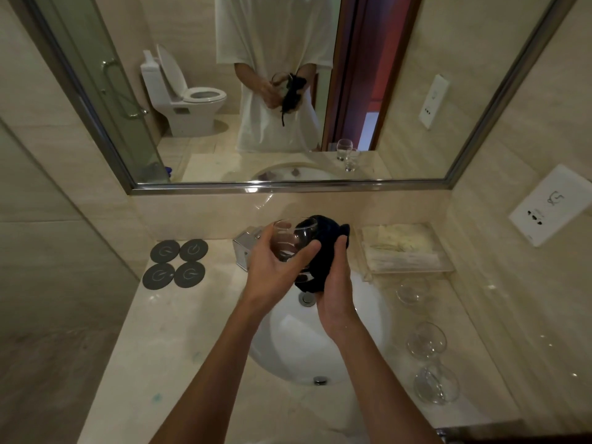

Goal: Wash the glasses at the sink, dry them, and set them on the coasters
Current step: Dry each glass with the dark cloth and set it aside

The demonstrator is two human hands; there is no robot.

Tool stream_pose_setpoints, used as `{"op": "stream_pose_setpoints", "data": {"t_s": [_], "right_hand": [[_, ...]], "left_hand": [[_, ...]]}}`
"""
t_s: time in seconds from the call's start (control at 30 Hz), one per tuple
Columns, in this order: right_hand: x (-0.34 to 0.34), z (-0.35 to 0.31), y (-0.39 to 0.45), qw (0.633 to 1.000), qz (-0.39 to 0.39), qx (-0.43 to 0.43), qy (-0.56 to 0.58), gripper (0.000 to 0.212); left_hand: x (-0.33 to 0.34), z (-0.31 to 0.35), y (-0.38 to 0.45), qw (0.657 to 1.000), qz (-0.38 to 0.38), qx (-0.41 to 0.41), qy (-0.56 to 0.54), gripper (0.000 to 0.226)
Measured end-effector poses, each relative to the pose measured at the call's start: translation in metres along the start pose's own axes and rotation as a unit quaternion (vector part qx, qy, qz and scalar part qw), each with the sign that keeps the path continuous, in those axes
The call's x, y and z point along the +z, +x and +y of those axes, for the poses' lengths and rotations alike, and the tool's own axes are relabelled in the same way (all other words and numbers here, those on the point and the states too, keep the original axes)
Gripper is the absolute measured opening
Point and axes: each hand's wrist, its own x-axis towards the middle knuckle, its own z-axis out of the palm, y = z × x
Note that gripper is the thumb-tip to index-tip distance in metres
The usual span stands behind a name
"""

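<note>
Above the sink (320, 341), the person's left hand (272, 270) curls its grip round the bowl of a glass (288, 240) while the right hand (336, 296) pinches a dark cloth (323, 251) bunched against the glass, so the drying step looks to be in hand. Right of the sink three more glasses (427, 341) wait on the counter (166, 341). Next, I judge, the dried glass wants carrying left of the sink to one of the four bare coasters (177, 262).
</note>
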Motion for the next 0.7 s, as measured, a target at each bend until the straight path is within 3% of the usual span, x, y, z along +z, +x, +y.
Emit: {"op": "stream_pose_setpoints", "data": {"t_s": [0.1, 0.23, 0.33, 0.53, 0.7], "right_hand": [[-0.001, 0.001, -0.003, 1.0, -0.012, -0.002, 0.015, 0.074], [0.0, -0.002, -0.005, 0.999, -0.015, -0.024, -0.024, 0.062], [0.0, -0.009, -0.005, 0.993, -0.025, -0.087, -0.069, 0.048], [-0.008, -0.023, 0.003, 0.969, -0.042, -0.199, -0.144, 0.041], [-0.02, -0.041, 0.008, 0.951, -0.07, -0.193, -0.232, 0.049]], "left_hand": [[0.006, 0.01, -0.002, 0.999, -0.024, -0.024, -0.029, 0.06], [0.005, 0.008, -0.001, 0.995, -0.047, -0.058, -0.069, 0.069], [0.002, 0.003, 0.001, 0.988, -0.068, -0.081, -0.108, 0.077], [-0.009, 0.004, 0.005, 0.969, -0.174, -0.133, -0.118, 0.078], [-0.019, 0.009, 0.006, 0.96, -0.154, -0.153, -0.177, 0.094]]}}
